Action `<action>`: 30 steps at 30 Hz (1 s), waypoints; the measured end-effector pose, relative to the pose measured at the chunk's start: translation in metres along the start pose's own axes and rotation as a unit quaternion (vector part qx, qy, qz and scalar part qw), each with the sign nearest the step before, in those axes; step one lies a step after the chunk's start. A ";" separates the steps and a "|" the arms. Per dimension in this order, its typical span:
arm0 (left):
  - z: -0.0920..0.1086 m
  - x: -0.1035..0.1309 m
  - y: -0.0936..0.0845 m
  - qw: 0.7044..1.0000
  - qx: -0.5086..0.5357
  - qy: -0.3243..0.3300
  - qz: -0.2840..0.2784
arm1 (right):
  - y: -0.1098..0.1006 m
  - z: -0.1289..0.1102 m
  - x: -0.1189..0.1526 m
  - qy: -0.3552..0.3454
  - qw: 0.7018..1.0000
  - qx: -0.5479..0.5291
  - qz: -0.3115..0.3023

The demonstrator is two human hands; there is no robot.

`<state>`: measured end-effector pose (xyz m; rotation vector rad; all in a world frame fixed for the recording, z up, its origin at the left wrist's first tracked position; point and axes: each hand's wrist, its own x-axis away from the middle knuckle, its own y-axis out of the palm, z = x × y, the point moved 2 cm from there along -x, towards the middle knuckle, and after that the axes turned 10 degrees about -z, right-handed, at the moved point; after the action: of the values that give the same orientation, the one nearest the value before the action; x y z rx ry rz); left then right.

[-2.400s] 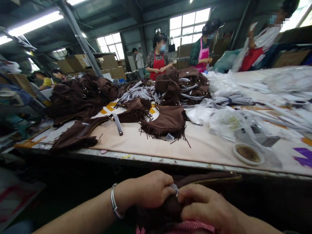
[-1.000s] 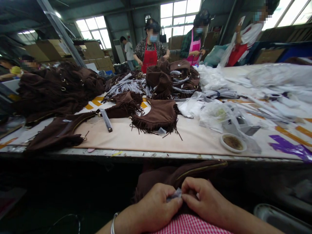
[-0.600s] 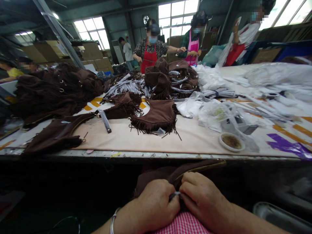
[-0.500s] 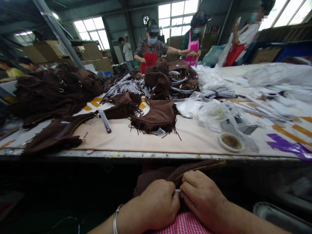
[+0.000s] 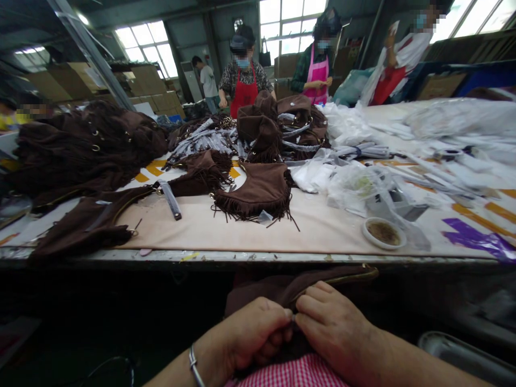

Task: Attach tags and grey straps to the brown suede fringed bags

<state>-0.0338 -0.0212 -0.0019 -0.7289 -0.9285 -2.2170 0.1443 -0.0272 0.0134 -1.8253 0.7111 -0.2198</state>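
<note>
A dark brown bag [image 5: 258, 293] with a brass-coloured zip along its edge lies over my lap, below the table's front edge. My left hand [image 5: 258, 330] is closed in a pinch at the bag's near end, its fingertips almost meeting those of my right hand. Fingers curled, my right hand [image 5: 332, 328] grips the bag beside the zip. Whatever small part sits between the fingertips is mostly hidden. On the table ahead lies a brown fringed bag [image 5: 258, 191], and a wrapped strap [image 5: 171, 200] rests left of it.
More brown bags [image 5: 84, 145] are heaped at the left. A white bowl [image 5: 382, 233] of brownish stuff stands near the table edge [image 5: 282, 257], by clear plastic [image 5: 342, 180] and purple tape [image 5: 478, 236]. Co-workers [image 5: 244, 80] stand across the table; a metal tray [image 5: 459, 357] is at lower right.
My left hand has turned, its thumb now pointing toward my right hand, and the pale bit between them is less visible. Across the table, a co-worker's outstretched arm has drawn back.
</note>
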 end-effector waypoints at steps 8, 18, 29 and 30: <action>0.000 0.004 0.000 0.998 0.028 -0.016 0.047 | -0.009 0.000 0.000 0.033 0.996 -0.075 0.028; 0.001 0.000 -0.007 0.997 0.045 -0.059 0.027 | 0.006 -0.007 -0.010 0.062 0.997 0.031 -0.028; 0.010 -0.002 0.004 0.983 -0.172 -0.001 0.063 | -0.009 0.001 -0.013 0.211 0.965 -0.089 -0.126; 0.012 -0.002 0.005 0.973 -0.218 0.017 0.070 | -0.012 0.004 -0.013 0.227 0.955 -0.140 -0.131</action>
<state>-0.0258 -0.0140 0.0056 -0.9164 -0.3563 -2.3193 0.1397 -0.0146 0.0251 -2.1690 0.8455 -0.7668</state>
